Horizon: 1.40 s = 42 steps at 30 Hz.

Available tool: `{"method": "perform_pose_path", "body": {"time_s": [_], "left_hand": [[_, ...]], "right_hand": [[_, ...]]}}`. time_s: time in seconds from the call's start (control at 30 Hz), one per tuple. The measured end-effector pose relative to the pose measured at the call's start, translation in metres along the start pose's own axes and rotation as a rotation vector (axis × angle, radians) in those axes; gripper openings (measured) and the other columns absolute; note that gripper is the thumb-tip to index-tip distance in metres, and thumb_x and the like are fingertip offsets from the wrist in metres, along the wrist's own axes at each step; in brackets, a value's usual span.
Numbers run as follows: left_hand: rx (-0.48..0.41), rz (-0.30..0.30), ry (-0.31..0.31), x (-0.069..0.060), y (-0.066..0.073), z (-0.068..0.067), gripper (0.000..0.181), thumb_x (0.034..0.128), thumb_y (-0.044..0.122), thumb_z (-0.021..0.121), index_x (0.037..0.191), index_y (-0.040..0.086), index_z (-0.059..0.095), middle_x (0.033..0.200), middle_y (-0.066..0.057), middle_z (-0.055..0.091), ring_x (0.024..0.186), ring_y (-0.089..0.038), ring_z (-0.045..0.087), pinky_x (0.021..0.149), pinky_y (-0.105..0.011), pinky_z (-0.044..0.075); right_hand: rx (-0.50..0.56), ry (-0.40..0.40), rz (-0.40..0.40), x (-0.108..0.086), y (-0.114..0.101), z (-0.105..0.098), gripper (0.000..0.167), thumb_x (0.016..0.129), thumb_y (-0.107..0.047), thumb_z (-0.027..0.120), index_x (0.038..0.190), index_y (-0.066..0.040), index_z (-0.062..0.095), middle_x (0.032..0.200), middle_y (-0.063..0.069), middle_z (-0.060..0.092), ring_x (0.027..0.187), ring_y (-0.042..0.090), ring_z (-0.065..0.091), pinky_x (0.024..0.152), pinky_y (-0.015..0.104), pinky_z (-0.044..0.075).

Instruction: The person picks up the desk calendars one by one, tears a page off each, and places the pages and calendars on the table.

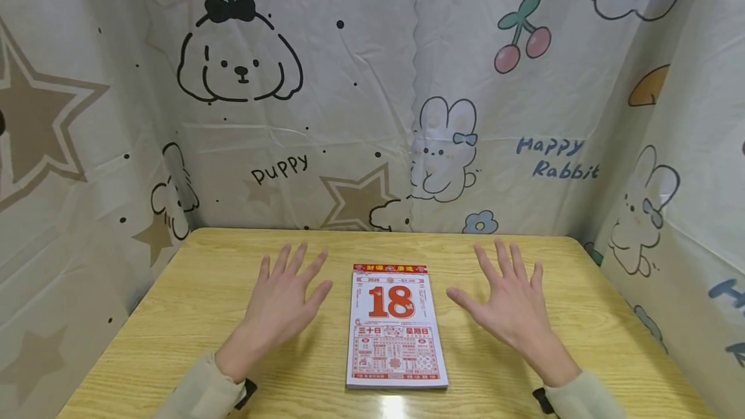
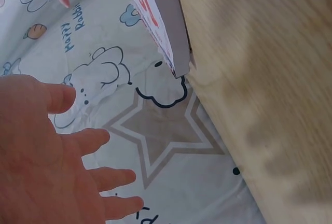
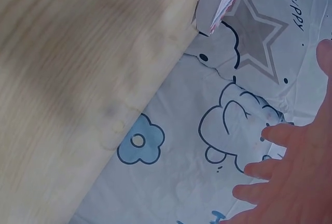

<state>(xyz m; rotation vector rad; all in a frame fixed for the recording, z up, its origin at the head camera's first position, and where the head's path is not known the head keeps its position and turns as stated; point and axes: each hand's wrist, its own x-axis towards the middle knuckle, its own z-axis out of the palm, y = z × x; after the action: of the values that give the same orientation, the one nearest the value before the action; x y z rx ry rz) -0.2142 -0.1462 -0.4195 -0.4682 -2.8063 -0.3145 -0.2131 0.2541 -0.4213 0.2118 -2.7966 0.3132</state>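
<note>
A thick tear-off calendar (image 1: 396, 332) lies flat on the wooden table, its red header strip at the far end and a large red 18 on the top page. To its left, my left hand (image 1: 285, 306) hovers with fingers spread and holds nothing. On the other side my right hand (image 1: 509, 306) is likewise spread, apart from the calendar. In the left wrist view the left hand (image 2: 46, 151) shows its palm, and the grey side of the calendar (image 2: 176, 27) stands out beyond. The right wrist view has the right hand (image 3: 295, 167) at its edge and a corner of the calendar (image 3: 212, 6) at the top.
The yellow wood-grain table (image 1: 192, 283) has rounded far corners. Behind it and along both sides hangs a pale cloth (image 1: 361, 115) printed with a puppy, rabbits, stars and cherries. Dark bands show at both wrists, below light sleeves (image 1: 200, 390).
</note>
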Motion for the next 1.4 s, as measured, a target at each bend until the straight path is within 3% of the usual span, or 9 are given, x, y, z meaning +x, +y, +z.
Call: {"method": "perform_pose_path", "body": {"time_s": [0.4,0.7,0.9,1.13,1.27,1.4], "left_hand": [[-0.020,0.000,0.004,-0.010,0.004,0.004,0.060,0.1085,0.052,0.050,0.161,0.022,0.047,0.167,-0.020,0.034,0.153,-0.049,0.026,0.122,-0.074,0.013],[-0.077,-0.021,-0.052,-0.015,0.013,0.004,0.063,0.1079,0.052,0.052,0.162,0.020,0.045,0.164,-0.023,0.037,0.149,-0.051,0.034,0.120,-0.076,0.019],[-0.117,-0.021,-0.073,-0.019,0.020,0.005,0.063,0.1078,0.048,0.055,0.163,0.019,0.044,0.162,-0.023,0.041,0.146,-0.050,0.040,0.118,-0.074,0.026],[-0.235,-0.079,-0.113,-0.023,0.028,0.005,0.062,0.1040,0.032,0.065,0.160,0.015,0.047,0.152,-0.027,0.052,0.134,-0.048,0.054,0.109,-0.067,0.046],[-0.332,-0.089,-0.154,-0.025,0.031,0.008,0.064,0.1011,0.023,0.070,0.160,0.014,0.047,0.149,-0.025,0.055,0.133,-0.046,0.055,0.106,-0.067,0.048],[-0.438,-0.054,-0.194,-0.026,0.032,0.014,0.067,0.0990,0.018,0.073,0.160,0.010,0.046,0.150,-0.025,0.054,0.134,-0.044,0.055,0.109,-0.065,0.047]], "right_hand": [[0.019,-0.010,-0.001,-0.010,-0.006,0.003,0.106,0.089,-0.084,0.055,0.166,-0.013,0.035,0.171,0.026,0.019,0.156,0.052,0.011,0.118,0.081,0.001],[0.056,-0.020,-0.014,-0.020,-0.016,0.002,0.103,0.090,-0.081,0.058,0.166,-0.015,0.034,0.173,0.022,0.016,0.154,0.053,0.019,0.110,0.082,0.032],[0.059,-0.026,-0.014,-0.026,-0.022,0.005,0.104,0.089,-0.082,0.059,0.166,-0.017,0.035,0.171,0.022,0.022,0.153,0.050,0.024,0.104,0.083,0.036],[0.136,0.018,-0.015,-0.033,-0.027,0.007,0.103,0.087,-0.076,0.068,0.165,-0.016,0.038,0.165,0.024,0.035,0.143,0.052,0.040,0.102,0.078,0.043],[0.175,0.014,-0.012,-0.037,-0.030,0.008,0.103,0.086,-0.076,0.071,0.164,-0.016,0.040,0.161,0.023,0.042,0.140,0.050,0.045,0.102,0.076,0.045],[0.211,-0.012,0.014,-0.039,-0.032,0.008,0.102,0.085,-0.073,0.074,0.164,-0.017,0.041,0.160,0.023,0.044,0.140,0.051,0.046,0.099,0.077,0.047]]}}
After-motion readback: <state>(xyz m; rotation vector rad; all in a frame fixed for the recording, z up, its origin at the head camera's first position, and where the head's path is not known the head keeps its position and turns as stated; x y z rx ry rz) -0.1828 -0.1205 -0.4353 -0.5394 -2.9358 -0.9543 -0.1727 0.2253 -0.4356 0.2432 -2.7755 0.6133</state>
